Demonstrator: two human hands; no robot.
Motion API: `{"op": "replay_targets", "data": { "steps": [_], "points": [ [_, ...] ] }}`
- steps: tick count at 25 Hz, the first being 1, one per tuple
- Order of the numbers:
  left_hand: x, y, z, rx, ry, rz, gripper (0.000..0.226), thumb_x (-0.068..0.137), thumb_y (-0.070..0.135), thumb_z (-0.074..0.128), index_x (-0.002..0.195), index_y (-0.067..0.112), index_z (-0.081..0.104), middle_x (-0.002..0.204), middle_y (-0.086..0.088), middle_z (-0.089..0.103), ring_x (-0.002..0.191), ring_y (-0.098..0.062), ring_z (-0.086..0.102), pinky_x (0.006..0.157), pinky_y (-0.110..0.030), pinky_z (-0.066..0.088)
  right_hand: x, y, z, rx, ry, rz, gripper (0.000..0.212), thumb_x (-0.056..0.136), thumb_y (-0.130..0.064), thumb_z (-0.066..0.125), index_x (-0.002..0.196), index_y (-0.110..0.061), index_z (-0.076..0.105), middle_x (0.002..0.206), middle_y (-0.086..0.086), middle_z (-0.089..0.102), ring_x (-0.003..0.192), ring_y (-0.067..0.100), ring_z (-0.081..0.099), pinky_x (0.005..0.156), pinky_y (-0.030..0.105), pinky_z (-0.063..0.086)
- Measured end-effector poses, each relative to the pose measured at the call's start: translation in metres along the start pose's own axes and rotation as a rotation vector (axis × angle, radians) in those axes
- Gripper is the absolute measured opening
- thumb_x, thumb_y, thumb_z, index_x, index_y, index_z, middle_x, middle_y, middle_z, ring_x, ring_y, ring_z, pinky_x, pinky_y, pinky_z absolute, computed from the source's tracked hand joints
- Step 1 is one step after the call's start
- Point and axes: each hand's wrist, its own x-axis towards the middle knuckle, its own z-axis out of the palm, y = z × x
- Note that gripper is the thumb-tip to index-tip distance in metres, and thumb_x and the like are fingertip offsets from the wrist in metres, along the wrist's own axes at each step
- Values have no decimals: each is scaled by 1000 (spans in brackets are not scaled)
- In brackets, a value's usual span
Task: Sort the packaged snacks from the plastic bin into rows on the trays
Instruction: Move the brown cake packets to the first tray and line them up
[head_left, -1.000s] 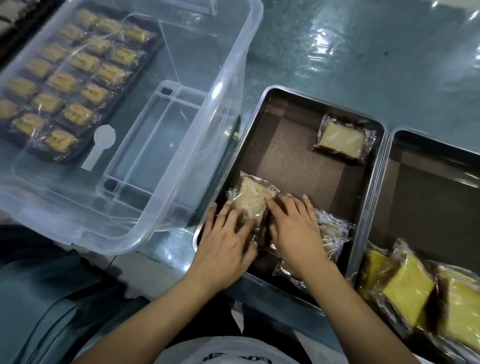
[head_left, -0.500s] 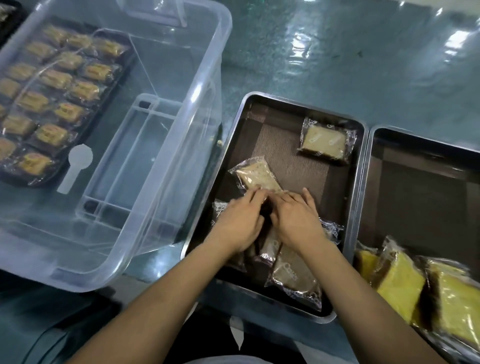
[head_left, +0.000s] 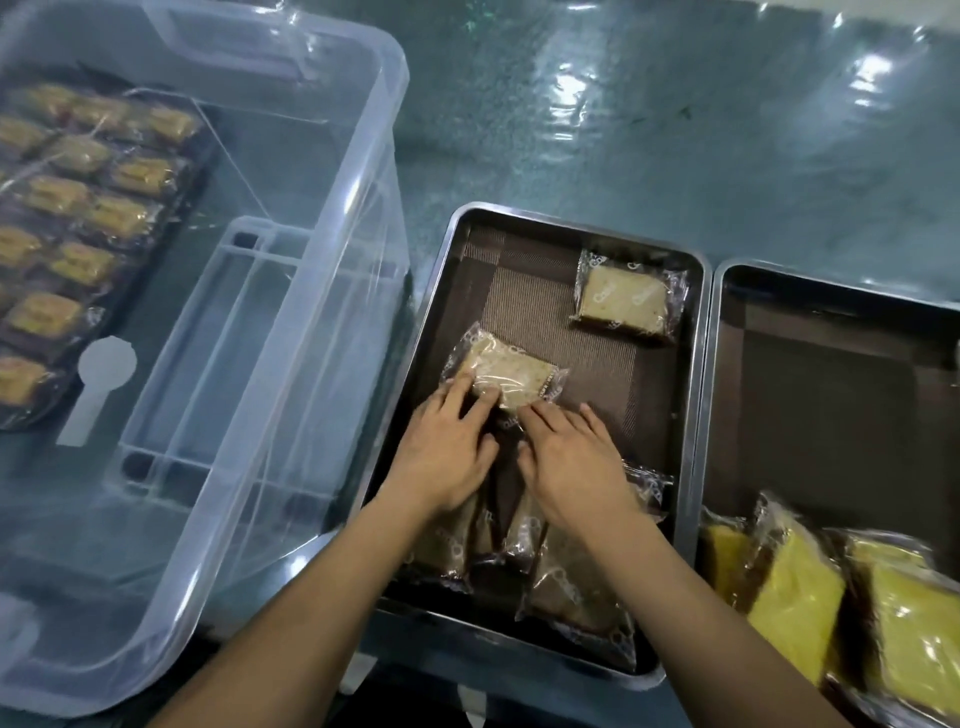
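A steel tray (head_left: 441, 291) with a brown mat lies in the middle. One wrapped pale cake slice (head_left: 626, 300) sits at its far right. A second wrapped slice (head_left: 506, 373) lies at mid left, tilted; my left hand (head_left: 447, 452) and my right hand (head_left: 569, 460) both rest fingertips on its near edge. Under my wrists several more wrapped slices (head_left: 566, 582) lie piled at the tray's near end. The clear plastic bin (head_left: 311, 291) on the left holds no snacks.
A second steel tray (head_left: 722, 395) on the right carries wrapped yellow cake slices (head_left: 795, 603) at its near end. Seen through the bin, a dark tray of small wrapped pastries (head_left: 78, 208) lies at far left. The surface is a glossy green sheet (head_left: 623, 130).
Both hands have slid the tilted wrapped slice away from me, up the tray from the near pile toward mid left. My view has also shifted.
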Motion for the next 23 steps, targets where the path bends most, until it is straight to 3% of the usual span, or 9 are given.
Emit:
{"op": "replay_targets", "data": {
  "steps": [2, 6, 8, 18, 23],
  "points": [
    [-1, -2, 4, -102, 56, -7, 62, 101, 37, 41, 157, 24, 19, 167, -1, 10, 153, -17, 10, 126, -40, 8, 5, 2, 1, -12, -15, 27, 59, 105, -42, 30, 159, -21, 22, 165, 0, 24, 152, 17, 22, 126, 44, 1],
    [11, -4, 7, -26, 102, 6, 61, 103, 41, 39, 158, 20, 21, 168, 1, 2, 153, -17, 9, 123, -33, -1, 26, 9, -1, -71, -31, 42, 64, 105, -43, 20, 161, -17, 4, 169, 2, 3, 155, 18, 1, 124, 49, -9],
    [23, -3, 6, -41, 123, 3, 62, 104, 39, 39, 158, 19, 18, 168, -1, -1, 154, -17, 5, 121, -30, -3, 38, 13, -2, -101, -11, 35, 67, 100, -43, 13, 161, -16, 4, 169, 3, 3, 155, 19, 0, 123, 50, -10],
    [93, 0, -14, -156, 152, -61, 62, 106, 35, 36, 160, 20, 9, 168, -5, -1, 154, -20, -2, 126, -37, 4, 102, 21, -18, -176, 9, 22, 67, 105, -41, 22, 160, -12, -1, 169, 7, 0, 155, 20, -7, 123, 49, -12],
    [118, -1, -29, -158, 161, -53, 63, 103, 29, 44, 158, 15, 17, 168, -10, 6, 154, -25, 3, 125, -37, 6, 122, 27, -24, -179, 35, 19, 67, 104, -41, 26, 161, -12, 3, 169, 7, 6, 155, 21, -1, 123, 50, -10]
  ]
}}
